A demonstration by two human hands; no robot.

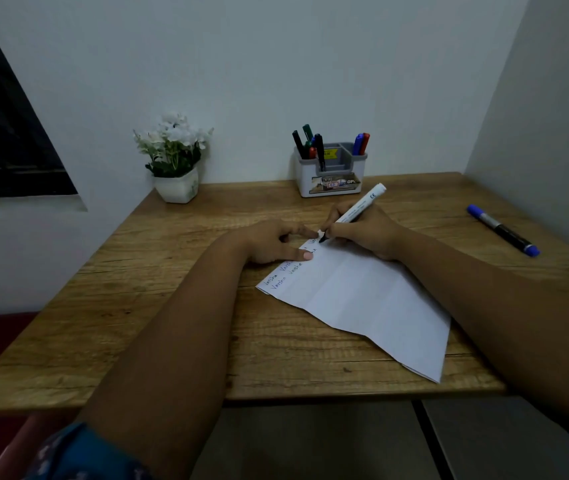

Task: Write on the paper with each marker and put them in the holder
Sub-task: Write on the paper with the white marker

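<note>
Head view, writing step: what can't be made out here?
- Words on the paper: too small; the left hand covers part.
- White marker cap: not visible.
- Holder label: too small.
- How many markers the holder's left compartment holds: they overlap.
- Table's near-left corner: hidden by the left arm.

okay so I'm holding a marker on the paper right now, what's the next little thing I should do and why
Probably finish the word along the paper's top edge. Your right hand grips the white marker with its tip on the sheet, and your left hand presses the corner flat. After that, it likely goes into the holder; the blue marker lies waiting on the table.
</note>
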